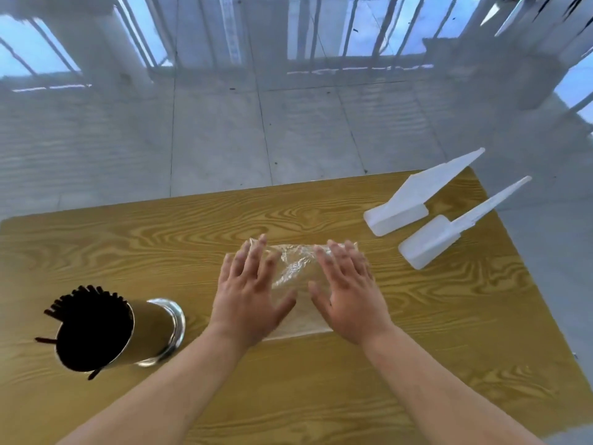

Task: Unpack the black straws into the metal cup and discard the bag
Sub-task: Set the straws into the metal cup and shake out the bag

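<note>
A metal cup stands at the left of the wooden table, packed with black straws whose tips stick out past its rim. A clear, crinkled plastic bag lies flat in the middle of the table. My left hand lies palm down on the bag's left part, fingers straight and spread. My right hand lies palm down on its right part in the same way. Much of the bag is hidden under both palms.
Two white plastic scoops, one farther back and one nearer, lie at the table's far right corner, their handles jutting past the edge. Grey tiled floor lies beyond the table's far and right edges.
</note>
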Demonstrator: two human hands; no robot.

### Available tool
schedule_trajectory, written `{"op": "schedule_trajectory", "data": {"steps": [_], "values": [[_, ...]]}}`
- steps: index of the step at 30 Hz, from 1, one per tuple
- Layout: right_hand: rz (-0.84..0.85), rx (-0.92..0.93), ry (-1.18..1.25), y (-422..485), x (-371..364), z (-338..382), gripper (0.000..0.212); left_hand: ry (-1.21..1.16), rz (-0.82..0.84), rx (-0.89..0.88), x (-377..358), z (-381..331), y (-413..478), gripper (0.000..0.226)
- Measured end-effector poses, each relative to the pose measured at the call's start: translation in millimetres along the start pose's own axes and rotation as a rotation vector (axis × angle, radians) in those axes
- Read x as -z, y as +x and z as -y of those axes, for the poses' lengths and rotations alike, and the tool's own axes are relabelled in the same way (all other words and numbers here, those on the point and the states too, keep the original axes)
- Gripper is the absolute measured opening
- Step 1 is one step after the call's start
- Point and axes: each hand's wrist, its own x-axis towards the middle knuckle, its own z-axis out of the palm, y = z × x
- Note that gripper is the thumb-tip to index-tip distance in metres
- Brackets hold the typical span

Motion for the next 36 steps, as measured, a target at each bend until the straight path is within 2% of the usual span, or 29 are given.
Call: {"op": "schedule_trajectory", "data": {"steps": [3,7,11,17,26,34,36], "values": [[0.000,0.014,-0.023,32,-23,7,0.068,0.008,0.030,-0.009,-22,-7,28,0.072],[0.142,-0.122,-0.115,31,-73,-9,0.066,0.047,0.197,0.087,-68,-2,23,0.066],[0.108,-0.137,-0.136,25,-103,-18,0.067,0.105,0.195,0.133,-100,-1,9,0.067],[0.143,-0.136,-0.170,27,-104,-20,0.069,0.112,0.194,0.130,-105,1,12,0.065],[0.106,-0.128,-0.171,29,-106,-17,0.068,0.101,0.159,0.114,-106,3,12,0.065],[0.268,-0.184,-0.137,33,-84,-7,0.067,0.118,0.371,0.138,-81,2,19,0.067],[0.292,-0.207,-0.124,35,-71,0,0.069,0.117,0.379,0.107,-64,7,21,0.069]]}}
